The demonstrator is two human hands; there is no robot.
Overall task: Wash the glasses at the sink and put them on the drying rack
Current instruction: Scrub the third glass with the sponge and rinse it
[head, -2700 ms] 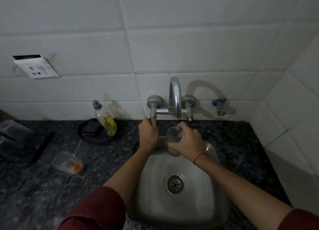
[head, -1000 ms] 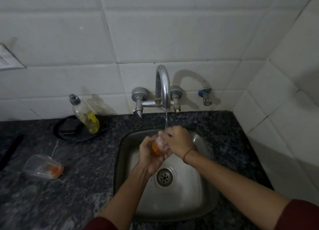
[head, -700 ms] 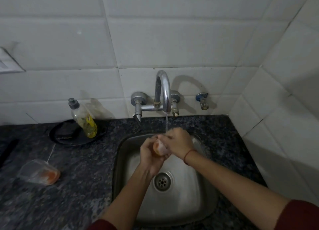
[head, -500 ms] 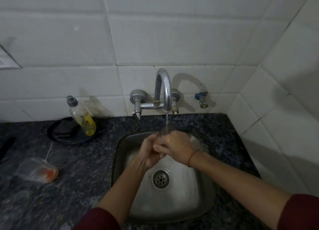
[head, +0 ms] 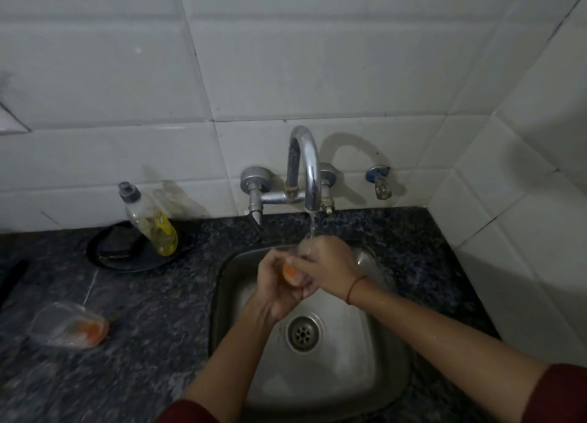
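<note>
- Rinsing is judged in hand: the clear orange-bottomed glass is gripped between left hand and right hand under the curved chrome tap
- Next, a firm wet hold is called for; no rack is seen

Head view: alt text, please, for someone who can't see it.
The left hand and right hand hold an orange-bottomed glass under the running tap over the sink. A second glass lies on its side on the counter.
</note>
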